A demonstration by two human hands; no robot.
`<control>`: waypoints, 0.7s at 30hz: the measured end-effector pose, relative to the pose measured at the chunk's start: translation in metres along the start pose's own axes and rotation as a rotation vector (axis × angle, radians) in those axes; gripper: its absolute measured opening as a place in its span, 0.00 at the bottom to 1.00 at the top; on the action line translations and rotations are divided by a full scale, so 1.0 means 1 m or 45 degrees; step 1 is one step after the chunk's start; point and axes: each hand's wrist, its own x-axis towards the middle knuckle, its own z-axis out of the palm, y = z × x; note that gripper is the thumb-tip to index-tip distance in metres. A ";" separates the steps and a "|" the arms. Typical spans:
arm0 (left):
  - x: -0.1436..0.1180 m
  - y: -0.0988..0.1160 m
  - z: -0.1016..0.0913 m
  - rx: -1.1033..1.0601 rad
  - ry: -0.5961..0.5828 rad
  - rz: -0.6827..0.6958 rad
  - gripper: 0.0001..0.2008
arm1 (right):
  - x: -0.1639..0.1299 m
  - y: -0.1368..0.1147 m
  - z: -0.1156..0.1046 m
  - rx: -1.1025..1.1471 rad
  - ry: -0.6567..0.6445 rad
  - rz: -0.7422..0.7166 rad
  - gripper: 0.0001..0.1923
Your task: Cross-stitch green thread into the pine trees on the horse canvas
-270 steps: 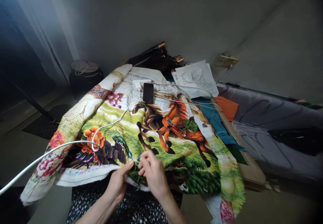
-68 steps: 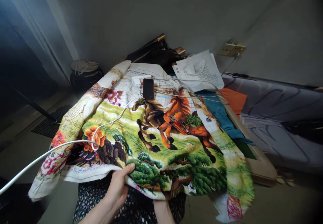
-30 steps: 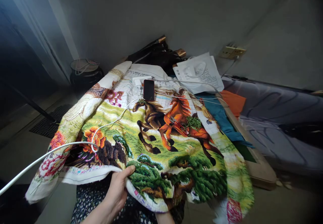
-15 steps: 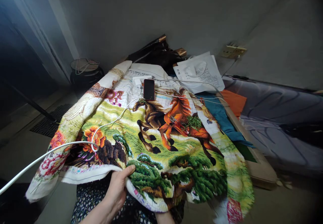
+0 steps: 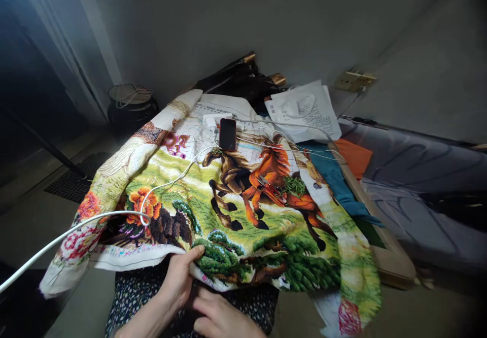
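Dim room, grey wall ahead, low table (image 5: pixel 384 257) w/ the big embroidered cloth (image 5: pixel 236 211) draped over it and down onto my lap. My left hand (image 5: pixel 178 279) has the near hem: thumb on top, pressed on the green stitched bushes, fingers tucked under, so it's pinching the edge of the cloth. My right hand (image 5: pixel 218 315) sits just below that hem, right beside the left, over my dotted dress (image 5: pixel 137 297); fingers curled loosely, can't tell if it's gripping anything. Cloth runs away from my grip toward the wall, near edge lifted a bit, unstitched white border w/ grid lines showing at the hem. Pic on it: two galloping horses, one brown, one orange, mid-cloth; orange flowers at left, green trees at the near edge, yellow-green field btw them. A white cable (image 5: pixel 76 229) crosses the left side and loops by the flowers. A dark phone (image 5: pixel 227 134) lies at the far end; a tuft of green thread (image 5: pixel 294 186) rests on the orange horse. White paper bag (image 5: pixel 304 112) beyond.
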 end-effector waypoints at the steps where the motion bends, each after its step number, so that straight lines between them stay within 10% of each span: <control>1: 0.000 0.000 -0.001 0.000 -0.004 0.000 0.11 | -0.001 -0.005 -0.011 0.055 0.036 -0.029 0.11; 5: 0.001 0.000 -0.002 -0.016 -0.017 -0.003 0.09 | 0.020 -0.013 -0.048 -0.201 0.657 0.001 0.12; 9: 0.001 0.000 -0.003 -0.032 -0.030 0.039 0.09 | 0.049 -0.005 -0.051 -0.399 0.799 -0.090 0.11; 16: 0.000 0.001 -0.002 0.007 -0.048 -0.038 0.14 | 0.018 -0.021 -0.099 1.173 1.135 -0.079 0.08; 21: -0.002 0.002 0.000 -0.037 -0.043 -0.027 0.17 | -0.004 -0.026 -0.141 0.954 1.586 -0.357 0.14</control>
